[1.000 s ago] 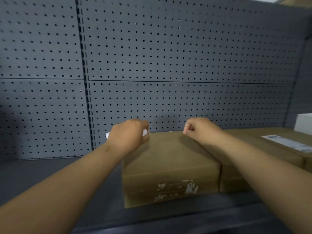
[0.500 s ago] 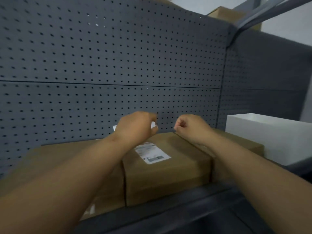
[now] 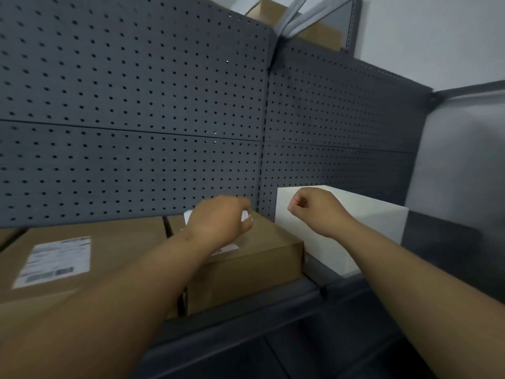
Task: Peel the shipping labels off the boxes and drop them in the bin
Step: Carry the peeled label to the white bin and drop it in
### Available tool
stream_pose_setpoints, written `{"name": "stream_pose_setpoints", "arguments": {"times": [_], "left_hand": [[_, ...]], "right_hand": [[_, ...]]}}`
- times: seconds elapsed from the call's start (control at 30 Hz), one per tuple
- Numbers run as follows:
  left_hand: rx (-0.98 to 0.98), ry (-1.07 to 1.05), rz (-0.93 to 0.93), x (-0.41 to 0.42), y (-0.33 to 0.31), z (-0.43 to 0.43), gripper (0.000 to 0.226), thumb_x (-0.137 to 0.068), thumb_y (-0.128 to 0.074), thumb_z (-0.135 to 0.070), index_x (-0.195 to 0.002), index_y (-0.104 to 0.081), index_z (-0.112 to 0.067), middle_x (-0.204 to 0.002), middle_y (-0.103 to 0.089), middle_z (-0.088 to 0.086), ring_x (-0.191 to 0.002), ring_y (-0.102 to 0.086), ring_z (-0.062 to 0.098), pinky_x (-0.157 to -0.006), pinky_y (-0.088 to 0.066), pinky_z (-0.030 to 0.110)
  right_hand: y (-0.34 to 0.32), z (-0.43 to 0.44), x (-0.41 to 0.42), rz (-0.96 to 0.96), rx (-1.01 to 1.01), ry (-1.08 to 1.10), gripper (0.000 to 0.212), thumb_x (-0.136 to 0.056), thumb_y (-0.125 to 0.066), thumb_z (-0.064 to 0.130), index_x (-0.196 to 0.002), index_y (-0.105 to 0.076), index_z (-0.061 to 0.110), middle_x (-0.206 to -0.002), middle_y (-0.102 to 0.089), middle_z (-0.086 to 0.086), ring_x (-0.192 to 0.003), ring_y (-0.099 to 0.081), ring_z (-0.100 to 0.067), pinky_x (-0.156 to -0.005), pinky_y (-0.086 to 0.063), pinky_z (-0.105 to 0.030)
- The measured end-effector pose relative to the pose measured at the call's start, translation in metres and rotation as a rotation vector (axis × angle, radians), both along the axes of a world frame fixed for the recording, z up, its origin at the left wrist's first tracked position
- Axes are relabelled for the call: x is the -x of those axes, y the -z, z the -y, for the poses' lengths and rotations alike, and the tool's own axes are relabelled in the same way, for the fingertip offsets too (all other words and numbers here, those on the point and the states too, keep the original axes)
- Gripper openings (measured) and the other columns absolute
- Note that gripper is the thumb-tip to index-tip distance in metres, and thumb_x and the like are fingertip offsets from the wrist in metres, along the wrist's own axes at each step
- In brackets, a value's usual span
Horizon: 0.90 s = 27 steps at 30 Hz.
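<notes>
My left hand is closed around a white peeled label, whose edges stick out on both sides of the fist. It hovers over a brown cardboard box on the shelf; a strip of that box's own label shows under my wrist. My right hand is a closed fist with nothing visible in it, in front of a white bin to the right of the box. A second brown box at the left carries a white shipping label.
A dark grey pegboard wall backs the shelf and turns a corner behind the bin. The shelf's front edge runs below the boxes. More cardboard sits on top of the unit.
The view has swung to the right along the shelf. Both hands moved right with it, the left still gripping the label. The white bin now sits right behind my right hand.
</notes>
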<state>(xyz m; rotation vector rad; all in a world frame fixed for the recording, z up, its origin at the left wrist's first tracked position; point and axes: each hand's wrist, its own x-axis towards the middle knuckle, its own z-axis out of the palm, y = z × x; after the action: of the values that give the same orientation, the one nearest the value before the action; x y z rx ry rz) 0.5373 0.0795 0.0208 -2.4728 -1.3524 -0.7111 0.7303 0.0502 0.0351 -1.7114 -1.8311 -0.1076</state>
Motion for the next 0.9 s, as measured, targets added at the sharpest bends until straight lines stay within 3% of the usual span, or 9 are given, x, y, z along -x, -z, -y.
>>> {"name": "stream_pose_setpoints", "arguments": {"times": [0.1, 0.2, 0.37, 0.5, 0.63, 0.8, 0.9], "left_hand": [[-0.012, 0.039, 0.011, -0.027, 0.003, -0.007, 0.019, -0.095, -0.046, -0.032, -0.097, -0.058, -0.018, -0.079, -0.049, -0.002, -0.073, -0.045, 0.017, -0.06, -0.032, 0.027], [-0.006, 0.091, 0.019, -0.045, 0.005, -0.016, 0.015, -0.094, -0.046, -0.031, -0.086, -0.053, -0.02, -0.083, -0.054, 0.0, -0.074, -0.047, 0.018, -0.063, -0.035, 0.028], [-0.049, 0.17, 0.039, -0.069, -0.004, -0.038, 0.014, -0.095, -0.047, -0.032, -0.089, -0.055, -0.022, -0.094, -0.062, 0.001, -0.079, -0.053, 0.019, -0.064, -0.04, 0.029], [-0.118, 0.236, 0.028, -0.092, -0.012, -0.052, 0.016, -0.097, -0.044, -0.033, -0.093, -0.054, -0.021, -0.082, -0.046, -0.004, -0.075, -0.049, 0.019, -0.063, -0.034, 0.027], [-0.144, 0.29, 0.033, -0.122, -0.022, -0.068, 0.023, -0.097, -0.043, -0.035, -0.106, -0.057, -0.018, -0.085, -0.045, -0.005, -0.075, -0.044, 0.016, -0.065, -0.035, 0.028], [-0.099, 0.322, 0.092, -0.171, -0.035, -0.084, 0.023, -0.097, -0.044, -0.033, -0.105, -0.057, -0.016, -0.088, -0.051, -0.002, -0.076, -0.049, 0.021, -0.064, -0.035, 0.029], [-0.075, 0.34, 0.123, -0.205, -0.038, -0.094, 0.023, -0.096, -0.044, -0.032, -0.108, -0.057, -0.017, -0.103, -0.06, 0.003, -0.083, -0.055, 0.023, -0.067, -0.042, 0.031]], "right_hand": [[0.001, -0.002, -0.025, -0.033, -0.012, 0.025, 0.018, -0.093, -0.053, 0.015, -0.095, -0.068, 0.005, -0.091, -0.062, 0.001, -0.085, -0.055, -0.014, -0.075, -0.042, -0.025], [0.003, -0.007, -0.041, -0.05, -0.003, 0.046, 0.018, -0.092, -0.053, 0.015, -0.093, -0.067, 0.005, -0.09, -0.062, 0.001, -0.085, -0.056, -0.015, -0.074, -0.044, -0.026], [-0.003, -0.019, -0.061, -0.045, -0.011, 0.109, 0.013, -0.092, -0.053, 0.017, -0.084, -0.063, 0.013, -0.09, -0.063, 0.001, -0.082, -0.055, -0.014, -0.071, -0.042, -0.025], [-0.011, -0.025, -0.08, -0.058, -0.01, 0.187, 0.014, -0.092, -0.053, 0.018, -0.087, -0.064, 0.013, -0.09, -0.064, 0.002, -0.085, -0.058, -0.015, -0.074, -0.046, -0.028], [-0.014, -0.03, -0.104, -0.109, -0.037, 0.272, 0.016, -0.092, -0.053, 0.018, -0.092, -0.066, 0.011, -0.087, -0.061, 0.004, -0.083, -0.056, -0.015, -0.074, -0.046, -0.028], [-0.016, -0.04, -0.14, -0.131, -0.034, 0.364, 0.017, -0.093, -0.05, 0.019, -0.09, -0.065, 0.01, -0.085, -0.062, 0.002, -0.08, -0.056, -0.017, -0.073, -0.048, -0.031], [-0.018, -0.052, -0.161, -0.135, -0.017, 0.387, 0.016, -0.093, -0.049, 0.017, -0.085, -0.063, 0.013, -0.088, -0.065, -0.001, -0.082, -0.06, -0.021, -0.073, -0.051, -0.034]]}}
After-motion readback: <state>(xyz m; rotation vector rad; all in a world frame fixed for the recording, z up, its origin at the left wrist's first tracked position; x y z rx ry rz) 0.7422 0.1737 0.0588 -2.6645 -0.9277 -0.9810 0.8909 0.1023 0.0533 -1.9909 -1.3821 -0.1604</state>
